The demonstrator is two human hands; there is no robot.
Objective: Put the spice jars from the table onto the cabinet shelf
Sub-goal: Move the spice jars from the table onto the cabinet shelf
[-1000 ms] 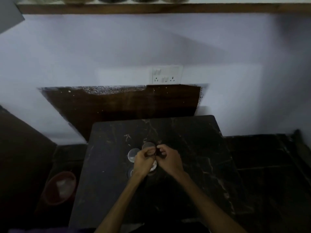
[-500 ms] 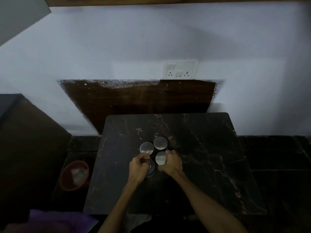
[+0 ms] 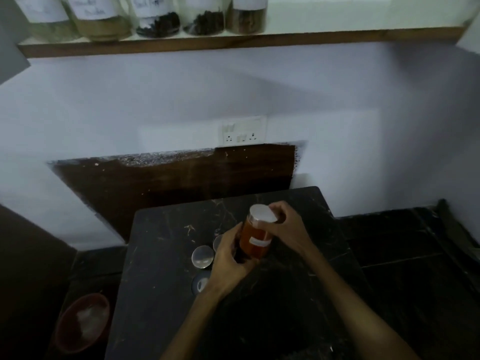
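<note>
A jar of orange-red spice (image 3: pixel 255 237) with a white lid hangs tilted above the black marble table (image 3: pixel 161 294). My left hand (image 3: pixel 231 258) grips its lower side, and my right hand (image 3: pixel 285 227) holds it near the lid. Three more jars stay on the table: one with a clear lid (image 3: pixel 202 256), one (image 3: pixel 217 242) partly hidden behind my left hand, and one (image 3: pixel 200 281) near my left wrist. Several labelled spice jars (image 3: pixel 158 15) stand in a row on the wooden cabinet shelf (image 3: pixel 337 35) at the top.
A wall socket plate (image 3: pixel 244 131) sits above a dark wooden panel (image 3: pixel 176 175) behind the table. A reddish bowl (image 3: pixel 83 320) lies on the dark floor to the left of the table. The shelf is bare to the right of its jars.
Both hands have lifted the orange-red spice jar off the table. The camera has tipped upward, so the shelf and its jars have come into view.
</note>
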